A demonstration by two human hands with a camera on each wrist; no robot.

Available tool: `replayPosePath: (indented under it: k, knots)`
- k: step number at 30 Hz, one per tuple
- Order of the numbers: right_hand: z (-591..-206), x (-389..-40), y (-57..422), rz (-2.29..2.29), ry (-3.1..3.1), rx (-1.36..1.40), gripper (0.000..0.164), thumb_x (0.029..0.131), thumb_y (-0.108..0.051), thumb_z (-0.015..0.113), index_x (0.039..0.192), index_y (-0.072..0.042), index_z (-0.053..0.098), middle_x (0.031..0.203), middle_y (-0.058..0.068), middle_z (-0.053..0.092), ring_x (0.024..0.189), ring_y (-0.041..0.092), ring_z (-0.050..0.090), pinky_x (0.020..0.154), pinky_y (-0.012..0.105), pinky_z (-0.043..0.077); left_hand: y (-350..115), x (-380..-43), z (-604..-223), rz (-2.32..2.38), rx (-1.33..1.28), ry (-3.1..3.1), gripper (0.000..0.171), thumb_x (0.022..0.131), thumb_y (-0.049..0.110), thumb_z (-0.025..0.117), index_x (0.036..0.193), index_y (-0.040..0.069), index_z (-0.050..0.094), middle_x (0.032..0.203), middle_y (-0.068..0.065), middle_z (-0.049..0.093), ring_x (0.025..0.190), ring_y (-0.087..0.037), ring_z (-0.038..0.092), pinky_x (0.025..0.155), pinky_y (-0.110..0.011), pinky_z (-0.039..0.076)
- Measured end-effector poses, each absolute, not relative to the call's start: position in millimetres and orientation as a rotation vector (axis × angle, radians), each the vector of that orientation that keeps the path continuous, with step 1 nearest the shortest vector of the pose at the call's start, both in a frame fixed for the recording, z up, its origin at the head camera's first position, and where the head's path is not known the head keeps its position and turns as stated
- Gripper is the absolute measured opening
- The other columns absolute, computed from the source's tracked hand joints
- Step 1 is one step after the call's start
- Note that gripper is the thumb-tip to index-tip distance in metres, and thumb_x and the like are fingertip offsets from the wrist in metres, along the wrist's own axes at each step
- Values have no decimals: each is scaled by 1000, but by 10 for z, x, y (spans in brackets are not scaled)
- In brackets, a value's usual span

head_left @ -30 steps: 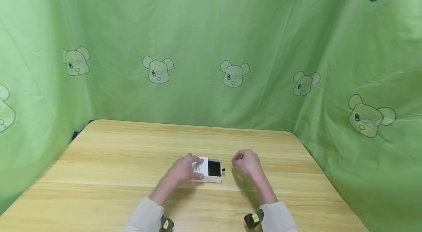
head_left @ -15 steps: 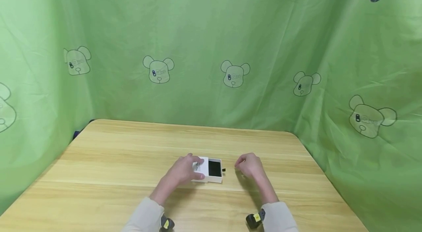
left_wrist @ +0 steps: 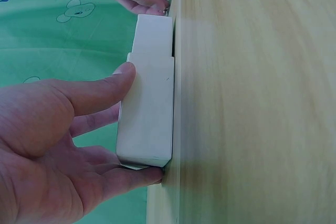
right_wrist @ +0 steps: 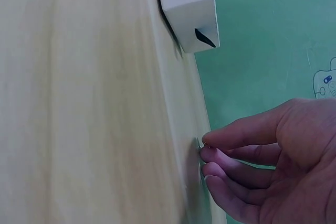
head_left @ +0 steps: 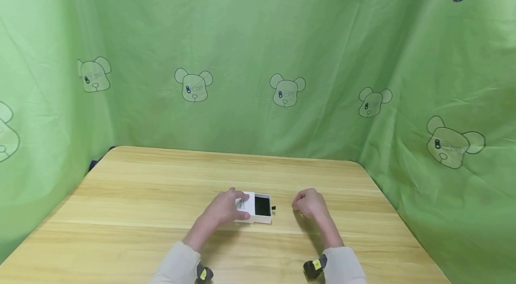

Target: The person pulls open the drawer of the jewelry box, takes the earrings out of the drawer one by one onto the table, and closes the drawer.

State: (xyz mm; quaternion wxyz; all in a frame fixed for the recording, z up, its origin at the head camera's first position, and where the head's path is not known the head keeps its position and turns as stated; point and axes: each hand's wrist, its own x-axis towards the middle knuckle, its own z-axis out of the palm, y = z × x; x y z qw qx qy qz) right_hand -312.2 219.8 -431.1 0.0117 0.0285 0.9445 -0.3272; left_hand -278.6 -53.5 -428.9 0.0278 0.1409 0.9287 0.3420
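A small white sliding box [head_left: 251,205] lies on the table, its inner tray [left_wrist: 153,35] pulled partly out to the right. Inside the tray is a dark insert [head_left: 263,206], and a black pull tab [right_wrist: 205,38] sticks out of its end. My left hand [head_left: 221,208] grips the outer sleeve of the box, thumb along the near side and fingers around the top and back end. To the right of the tab, my right hand [head_left: 310,204] pinches a tiny shiny piece [right_wrist: 207,145] between thumb and index fingertip, low over the table. Fingertips mostly cover that piece; I cannot tell its kind.
The wooden table [head_left: 161,172] extends around both hands. Green curtains [head_left: 242,42] with bear-head prints enclose it at the back and sides. A black wrist camera [head_left: 313,269] is strapped at the right cuff, another one [head_left: 204,273] at the left.
My right hand has moved a little to the right and nearer to me, away from the box's pull tab. The left hand and the box have stayed in place.
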Motion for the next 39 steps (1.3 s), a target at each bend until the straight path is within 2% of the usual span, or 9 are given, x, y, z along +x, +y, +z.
replayPosePath:
  k: [7, 17, 27, 34, 39]
  knots:
    - [-4327, -3125, 2226, -1040, 2936, 85, 8, 77, -1, 69, 84, -2, 74, 73, 7, 67, 67, 19, 56, 58, 28, 44, -536, -2786, -4286, 1050, 440, 2874, 56, 80, 27, 86, 130, 11, 68, 140, -26, 56, 127, -50, 53, 107, -64, 45]
    - [-4333, -3151, 2244, -1019, 2933, 80, 8, 78, -3, 69, 84, -3, 74, 74, 6, 67, 70, 19, 58, 60, 28, 46, -539, -2789, -4290, 1048, 455, 2879, 57, 79, 27, 86, 130, 11, 68, 139, -25, 57, 126, -49, 54, 107, -62, 46]
    - [-4355, -3161, 2261, -1005, 2932, 87, 9, 77, -5, 68, 84, -4, 74, 74, 5, 67, 70, 19, 58, 62, 29, 47, -535, -2808, -4315, 1040, 471, 2890, 57, 79, 27, 87, 130, 10, 68, 134, -22, 61, 117, -43, 60, 102, -58, 51]
    - [-4354, -3151, 2258, -1029, 2918, 113, 8, 81, -11, 71, 84, -6, 74, 81, 5, 69, 77, 20, 60, 65, 30, 50, -536, -2801, -4311, 1043, 457, 2886, 57, 79, 27, 86, 130, 11, 68, 136, -22, 60, 121, -45, 58, 104, -59, 49]
    - [-4310, -3137, 2245, -1067, 2898, 108, 9, 85, -12, 70, 87, -5, 75, 78, 7, 69, 71, 19, 60, 60, 27, 48, -539, -2796, -4304, 1042, 466, 2888, 56, 80, 28, 86, 130, 11, 68, 137, -23, 59, 123, -47, 57, 106, -60, 48]
